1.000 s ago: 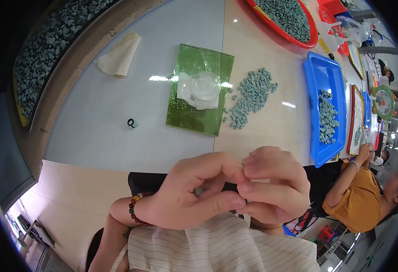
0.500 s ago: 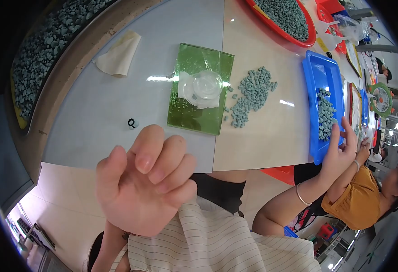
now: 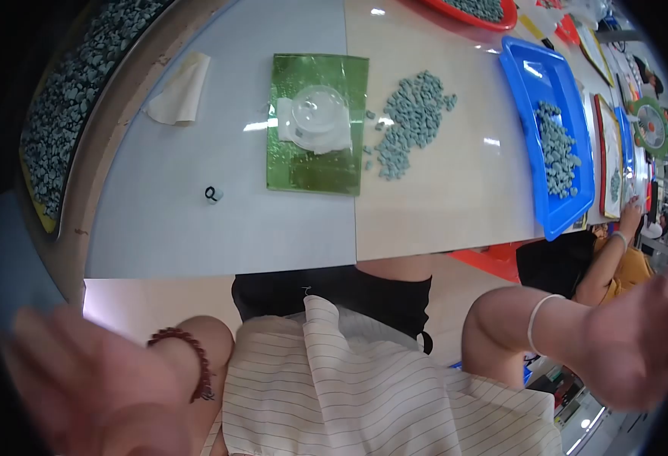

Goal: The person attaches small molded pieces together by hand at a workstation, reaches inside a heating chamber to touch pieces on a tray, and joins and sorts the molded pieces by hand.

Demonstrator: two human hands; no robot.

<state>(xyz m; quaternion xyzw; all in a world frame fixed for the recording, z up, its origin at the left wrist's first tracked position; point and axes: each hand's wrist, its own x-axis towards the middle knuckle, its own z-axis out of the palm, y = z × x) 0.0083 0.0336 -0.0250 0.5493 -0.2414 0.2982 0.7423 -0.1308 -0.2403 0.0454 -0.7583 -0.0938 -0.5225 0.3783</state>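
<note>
My left hand (image 3: 94, 387), with a dark red bead bracelet at the wrist, is raised close to the camera at the lower left, its fingers smeared by motion. At the right edge is my right hand (image 3: 634, 342), wearing a pale bangle; its fingers run into shadow. I see nothing held in either hand. Before me on the table lies a green mat (image 3: 315, 178) bearing a clear round plastic dish (image 3: 321, 110) on white material. A pile of grey-green stone chips (image 3: 412, 114) lies right of the mat. More chips sit in a blue tray (image 3: 528, 137).
A cream cloth (image 3: 182, 91) and a small black-ringed item (image 3: 212, 194) lie on the table's left part. Dark stone chips (image 3: 83, 99) fill a large container at far left. A red basin (image 3: 493, 19) stands at the back; a co-worker's arm (image 3: 607, 254) shows at right.
My left hand has moved from the middle down to the lower left. My right hand has left the blue tray's near end and come back toward the right edge. The view has shifted.
</note>
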